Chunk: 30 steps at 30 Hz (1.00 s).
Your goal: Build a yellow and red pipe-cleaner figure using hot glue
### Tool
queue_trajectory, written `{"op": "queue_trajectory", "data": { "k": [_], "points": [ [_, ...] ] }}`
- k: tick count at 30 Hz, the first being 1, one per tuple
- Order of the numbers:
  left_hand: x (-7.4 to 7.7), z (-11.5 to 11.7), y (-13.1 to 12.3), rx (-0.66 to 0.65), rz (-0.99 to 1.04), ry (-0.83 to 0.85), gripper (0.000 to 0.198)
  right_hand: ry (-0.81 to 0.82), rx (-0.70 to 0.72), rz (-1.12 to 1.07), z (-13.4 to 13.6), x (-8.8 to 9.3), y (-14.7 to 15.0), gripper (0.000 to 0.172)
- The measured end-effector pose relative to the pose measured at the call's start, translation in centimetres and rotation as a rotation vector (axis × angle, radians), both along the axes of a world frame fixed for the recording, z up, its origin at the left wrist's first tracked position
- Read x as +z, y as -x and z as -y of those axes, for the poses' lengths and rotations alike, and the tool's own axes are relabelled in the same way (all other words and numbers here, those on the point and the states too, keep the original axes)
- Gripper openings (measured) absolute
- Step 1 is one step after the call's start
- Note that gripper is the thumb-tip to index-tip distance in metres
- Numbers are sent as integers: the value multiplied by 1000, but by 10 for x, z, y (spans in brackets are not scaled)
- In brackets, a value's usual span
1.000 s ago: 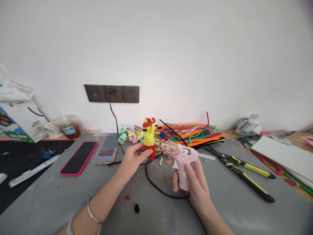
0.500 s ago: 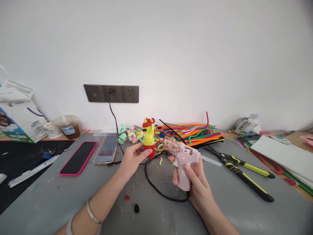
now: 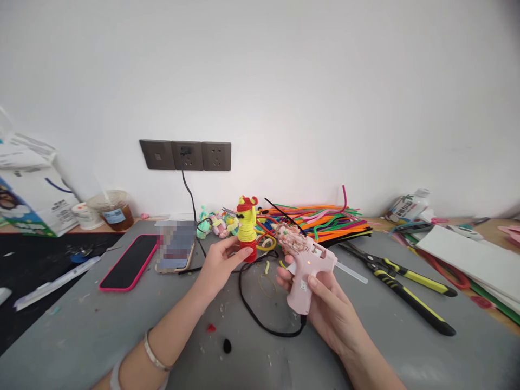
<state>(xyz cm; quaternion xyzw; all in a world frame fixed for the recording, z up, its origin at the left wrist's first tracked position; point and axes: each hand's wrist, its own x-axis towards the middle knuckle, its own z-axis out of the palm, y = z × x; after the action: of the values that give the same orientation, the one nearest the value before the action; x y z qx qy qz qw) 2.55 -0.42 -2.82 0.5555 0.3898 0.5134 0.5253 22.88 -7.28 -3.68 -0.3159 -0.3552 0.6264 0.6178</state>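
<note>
My left hand (image 3: 222, 269) is closed round the red base of a small red and yellow pipe-cleaner figure (image 3: 247, 230), which stands upright on the grey mat (image 3: 170, 325). In my right hand (image 3: 325, 300) is a pink hot glue gun (image 3: 309, 265), gripped by its handle. A small light glows on its side, and a clear glue stick (image 3: 351, 271) sticks out of its back end. Its decorated nozzle end points up and left, apart from the figure. From the handle a black cord (image 3: 260, 323) loops over the mat.
Behind my hands lies a pile of coloured pipe cleaners (image 3: 325, 219). Yellow and black pliers (image 3: 400, 284) rest on the right, near white sheets (image 3: 467, 260). Two phones, one a pink-edged phone (image 3: 129, 264), lie left. A drink cup (image 3: 114, 211) stands by the wall. Small scraps dot the mat.
My right hand has tilted the glue gun and drawn its nozzle rightward, away from the figure. The left hand and the figure have stayed put.
</note>
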Motion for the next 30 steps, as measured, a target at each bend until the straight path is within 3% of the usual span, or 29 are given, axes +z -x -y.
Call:
{"op": "queue_trajectory", "data": {
  "k": [11, 22, 30],
  "points": [
    [0, 0, 0, -7, 0, -3, 42, 42, 100, -65, -1, -6, -7, 35],
    [0, 1, 1, -15, -26, -1, 43, 86, 255, -33, 3, -1, -8, 45],
    [-1, -1, 1, -20, -22, -19, 40, 69, 246, -34, 0, 1, -7, 50]
  ]
}}
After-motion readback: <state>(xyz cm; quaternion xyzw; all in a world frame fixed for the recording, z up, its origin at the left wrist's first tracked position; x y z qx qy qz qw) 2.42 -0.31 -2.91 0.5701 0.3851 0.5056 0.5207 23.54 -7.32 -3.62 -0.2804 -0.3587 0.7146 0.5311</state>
